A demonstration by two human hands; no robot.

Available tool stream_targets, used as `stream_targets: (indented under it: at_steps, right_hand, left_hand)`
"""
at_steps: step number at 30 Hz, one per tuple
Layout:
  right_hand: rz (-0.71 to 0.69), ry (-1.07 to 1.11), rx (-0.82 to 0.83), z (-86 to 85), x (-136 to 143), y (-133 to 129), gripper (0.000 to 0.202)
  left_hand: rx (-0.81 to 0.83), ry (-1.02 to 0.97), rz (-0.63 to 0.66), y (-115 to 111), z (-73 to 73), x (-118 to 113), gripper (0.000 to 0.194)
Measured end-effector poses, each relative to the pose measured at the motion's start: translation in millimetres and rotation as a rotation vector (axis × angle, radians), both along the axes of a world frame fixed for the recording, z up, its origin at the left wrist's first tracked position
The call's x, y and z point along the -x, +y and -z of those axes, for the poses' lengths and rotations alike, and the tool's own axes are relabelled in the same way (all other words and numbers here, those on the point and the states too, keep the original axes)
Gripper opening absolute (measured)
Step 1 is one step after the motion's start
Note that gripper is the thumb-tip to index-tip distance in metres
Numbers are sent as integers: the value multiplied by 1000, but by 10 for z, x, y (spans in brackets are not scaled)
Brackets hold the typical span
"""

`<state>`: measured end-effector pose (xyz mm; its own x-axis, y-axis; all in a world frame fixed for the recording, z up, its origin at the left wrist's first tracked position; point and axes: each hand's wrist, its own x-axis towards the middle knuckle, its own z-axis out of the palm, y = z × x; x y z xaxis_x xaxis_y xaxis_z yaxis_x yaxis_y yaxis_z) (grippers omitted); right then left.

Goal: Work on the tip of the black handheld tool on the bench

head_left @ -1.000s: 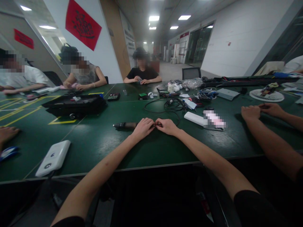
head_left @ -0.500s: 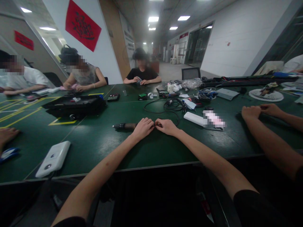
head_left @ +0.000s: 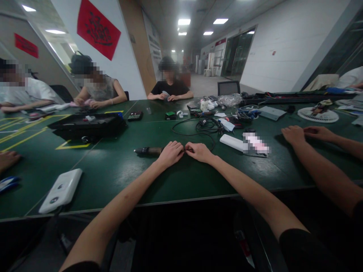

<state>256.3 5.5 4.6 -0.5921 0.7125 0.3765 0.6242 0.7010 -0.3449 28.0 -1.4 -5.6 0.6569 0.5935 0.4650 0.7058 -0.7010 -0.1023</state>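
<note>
A dark, cylindrical tool point(head_left: 149, 151) with a narrow metal tip at its left end lies on the green table point(head_left: 170, 181). Wrapped over the tool's right end is my left hand point(head_left: 171, 153), fingers closed. My right hand point(head_left: 198, 152) is pinched just to the right of it, on the black cable point(head_left: 209, 140) where it meets the tool; the fingertips hide the exact joint. From there the cable runs back to a loose coil behind my hands.
A black tray point(head_left: 87, 126) is at the left, with a white device point(head_left: 61, 190) near the front edge. A white power bank point(head_left: 233, 143) lies right of my hands. A person's hands point(head_left: 295, 134) rest farther right. Cables and electronic parts lie behind; people sit across the table.
My hands keep nearly the same place and grip. The view has shifted slightly. The neighbouring person's hands at the right have moved a little left.
</note>
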Motion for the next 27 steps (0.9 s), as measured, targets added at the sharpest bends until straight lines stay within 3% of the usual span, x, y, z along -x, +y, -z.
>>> stream_targets:
  at_steps: [15, 27]
  right_hand:
    - [-29, -6, 62, 60, 43, 143, 13]
    - [-15, -27, 14, 64, 53, 126, 16]
  left_hand:
    - [96, -37, -16, 60, 51, 71, 16]
    - [56, -5, -34, 106, 93, 85, 18]
